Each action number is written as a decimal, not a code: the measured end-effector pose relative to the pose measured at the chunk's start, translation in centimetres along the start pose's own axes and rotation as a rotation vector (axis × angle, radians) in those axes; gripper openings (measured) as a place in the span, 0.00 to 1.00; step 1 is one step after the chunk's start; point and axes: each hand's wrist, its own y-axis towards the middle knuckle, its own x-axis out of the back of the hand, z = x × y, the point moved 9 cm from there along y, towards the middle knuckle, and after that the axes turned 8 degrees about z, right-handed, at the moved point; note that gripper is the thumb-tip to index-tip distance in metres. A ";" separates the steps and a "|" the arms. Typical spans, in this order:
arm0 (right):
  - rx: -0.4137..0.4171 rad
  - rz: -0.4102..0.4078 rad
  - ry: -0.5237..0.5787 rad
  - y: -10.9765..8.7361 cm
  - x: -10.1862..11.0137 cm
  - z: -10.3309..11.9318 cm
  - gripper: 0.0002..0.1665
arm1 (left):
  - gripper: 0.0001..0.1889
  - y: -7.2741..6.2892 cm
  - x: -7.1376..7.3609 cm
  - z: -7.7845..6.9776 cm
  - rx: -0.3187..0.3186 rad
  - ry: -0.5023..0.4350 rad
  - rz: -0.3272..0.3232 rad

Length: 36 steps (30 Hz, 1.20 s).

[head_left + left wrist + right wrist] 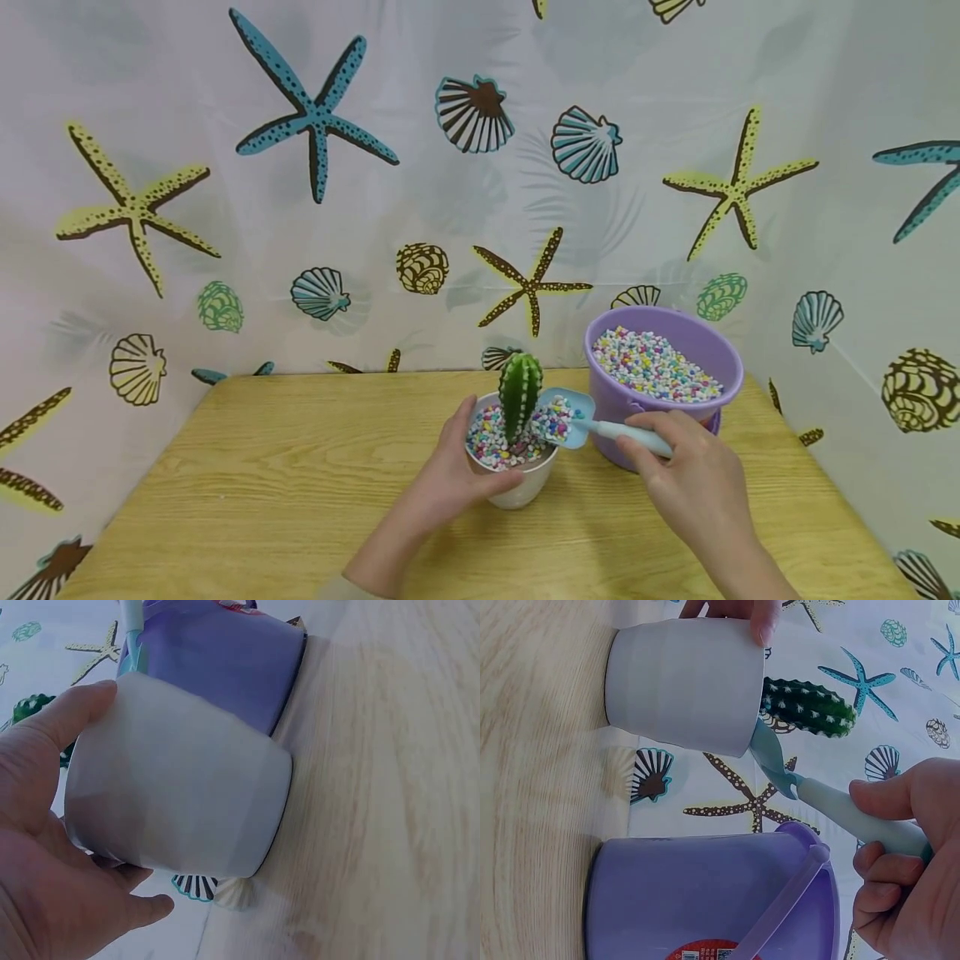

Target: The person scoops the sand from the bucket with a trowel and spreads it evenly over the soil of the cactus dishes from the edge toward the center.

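Observation:
A green cactus stands in a white plant pot, with multicoloured pebbles around its base. My left hand holds the pot from the left, thumb and fingers spread round its side near the rim. With my right hand I grip the pale handle of a small light-blue shovel. Its blade carries a heap of pebbles and rests at the pot's right rim, beside the cactus. In the right wrist view the blade touches the rim. Much of the cactus is hidden behind the pot in the left wrist view.
Close to the pot's right, a purple bucket holds many multicoloured pebbles; its handle hangs down the side. Both containers stand on a wooden table. Behind and beside it hangs a white cloth printed with starfish and shells.

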 end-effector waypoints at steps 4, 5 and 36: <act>0.014 -0.022 -0.019 -0.1 0.1 0.3 0.13 | 0.71 0.0 -0.2 -0.3 -0.008 0.033 -0.034; 0.020 -0.028 -0.024 -0.1 0.2 0.3 0.13 | 0.71 -0.1 -0.2 -0.3 -0.014 0.045 -0.044; 0.147 -0.165 -0.132 -0.7 0.7 1.8 0.16 | 0.69 0.1 -0.3 -0.2 -0.013 0.060 -0.068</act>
